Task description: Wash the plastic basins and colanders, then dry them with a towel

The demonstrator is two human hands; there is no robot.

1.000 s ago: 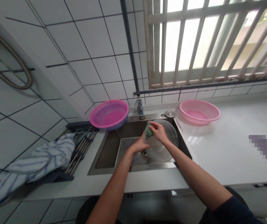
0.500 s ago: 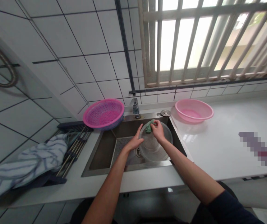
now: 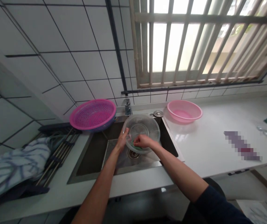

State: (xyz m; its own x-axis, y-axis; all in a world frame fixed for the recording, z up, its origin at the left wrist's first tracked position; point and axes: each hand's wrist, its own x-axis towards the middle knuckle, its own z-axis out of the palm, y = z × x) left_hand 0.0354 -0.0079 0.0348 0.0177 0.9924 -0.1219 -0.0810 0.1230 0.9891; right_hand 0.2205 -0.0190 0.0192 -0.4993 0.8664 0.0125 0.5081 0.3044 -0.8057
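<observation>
Clear bowl [image 3: 145, 127] is kinda tilted over the sink [image 3: 90, 158], left hand [image 3: 121, 140] partly curled and holding its left rim, right hand [image 3: 143, 141] bunched up pretty tight on a little green cloth [image 3: 136, 147] inside the bowl.

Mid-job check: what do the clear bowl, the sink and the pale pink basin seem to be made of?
Clear bowl: probably plastic, smooth and translucent; the sink shows cloudily through it, though glass isn't excluded.
Sink: likely stainless steel, given its grey, metallic sheen.
Pale pink basin: likely moulded plastic, with even colour and a rounded, slightly glossy rim.
</observation>
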